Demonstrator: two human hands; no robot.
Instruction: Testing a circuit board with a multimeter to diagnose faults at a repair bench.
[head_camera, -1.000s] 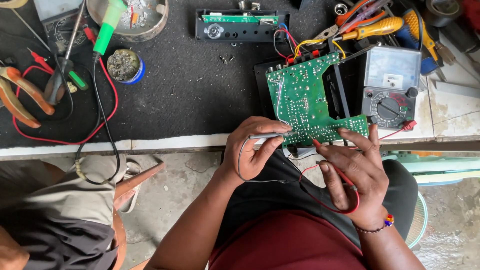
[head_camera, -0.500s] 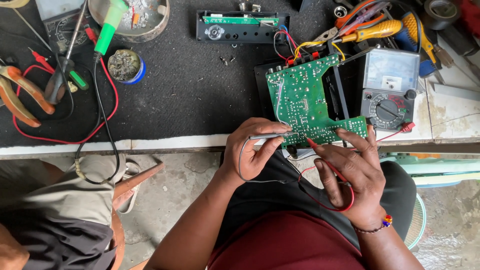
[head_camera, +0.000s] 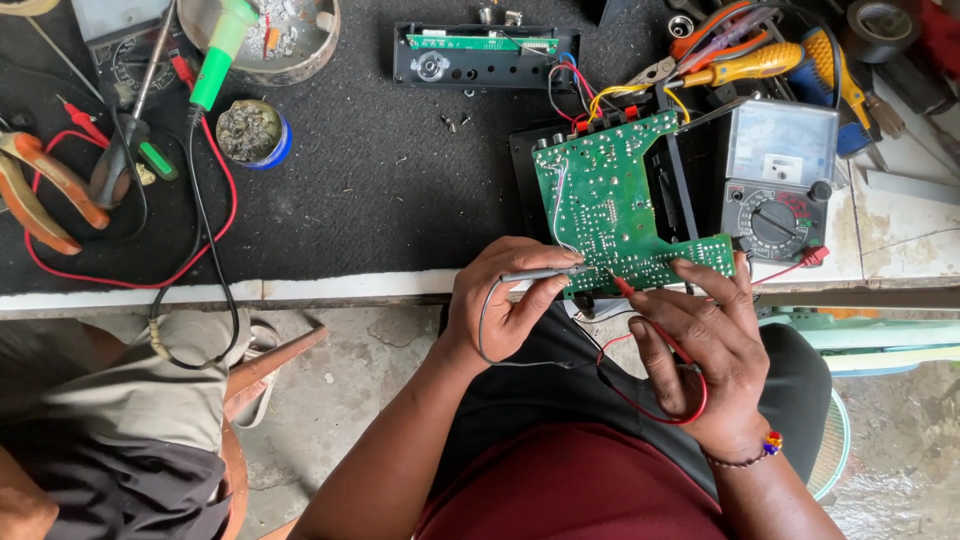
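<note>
1. While the head view looks straight down, the green circuit board (head_camera: 615, 200) lies solder side up near the front edge of the dark bench mat (head_camera: 380, 200), its near strip reaching that edge.
2. The left hand (head_camera: 510, 300) has its fingers closed on the black probe (head_camera: 545, 272), which lies almost level with its tip on the board's near left corner.
3. The right hand (head_camera: 700, 345) is pinched shut on the red probe (head_camera: 625, 288), whose tip meets the board's near edge just beside the black one; the fingertips (head_camera: 690, 268) rest on the board.
4. Both tips sit close together, so a slip could bridge neighbouring solder pads. Resting the heel of each hand on the front edge would likely steady them.
5. The analogue meter (head_camera: 780, 180) stands touching the board's right side, toward the mat's right edge. Its dial is readable with a glance, so the probes need not lift.
6. The red lead (head_camera: 660, 400) loops below the right hand, off the bench; keeping it slack should stop it tugging the tip.
7. The soldering iron (head_camera: 215, 55) lies toward the far left corner, well apart.
</note>
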